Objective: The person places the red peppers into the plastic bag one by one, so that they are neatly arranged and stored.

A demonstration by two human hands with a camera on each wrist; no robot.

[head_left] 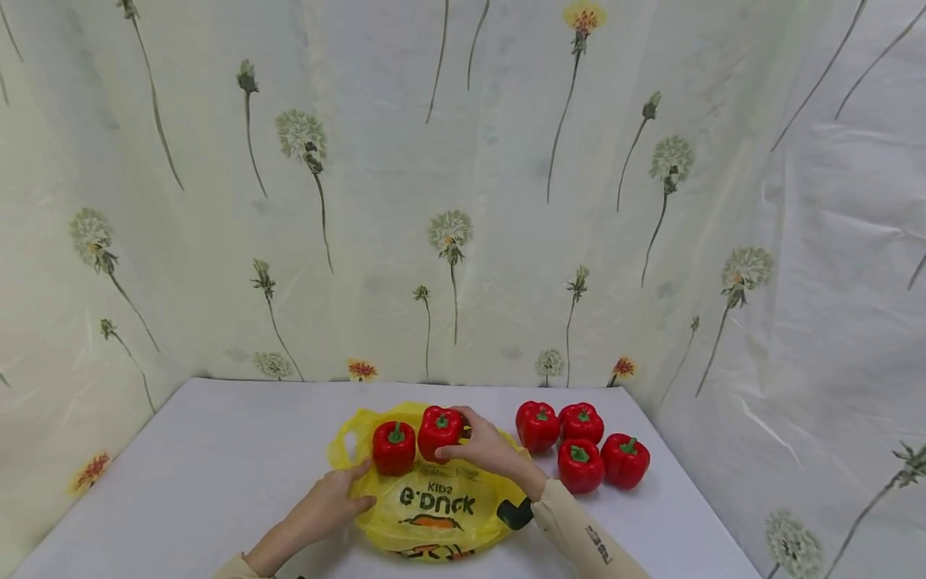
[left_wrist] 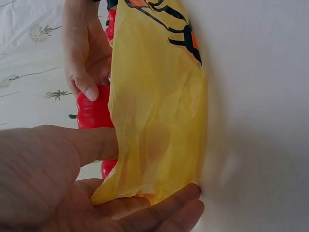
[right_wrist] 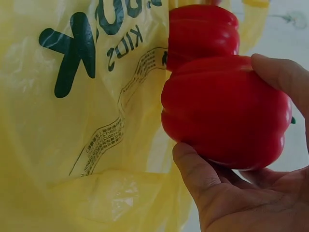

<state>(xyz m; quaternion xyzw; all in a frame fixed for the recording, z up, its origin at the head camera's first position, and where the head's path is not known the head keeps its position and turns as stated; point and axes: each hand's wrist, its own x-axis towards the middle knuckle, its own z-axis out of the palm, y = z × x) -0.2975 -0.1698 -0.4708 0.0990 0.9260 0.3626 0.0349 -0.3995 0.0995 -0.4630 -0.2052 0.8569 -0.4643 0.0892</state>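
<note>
A yellow plastic bag with dark printing lies on the table, its opening toward the far side. My right hand grips a red bell pepper at the bag's mouth, thumb and fingers round its sides, as the right wrist view shows close up. Just left of it, a second red bell pepper sits at the opening, green stem up. At the bag's left edge, my left hand holds the plastic. In the left wrist view its fingers lie along the outside of the yellow film, and another digit is partly hidden behind the edge.
Several more red bell peppers stand grouped on the right part of the white table. A pale curtain with dandelion prints hangs behind the table and along both sides.
</note>
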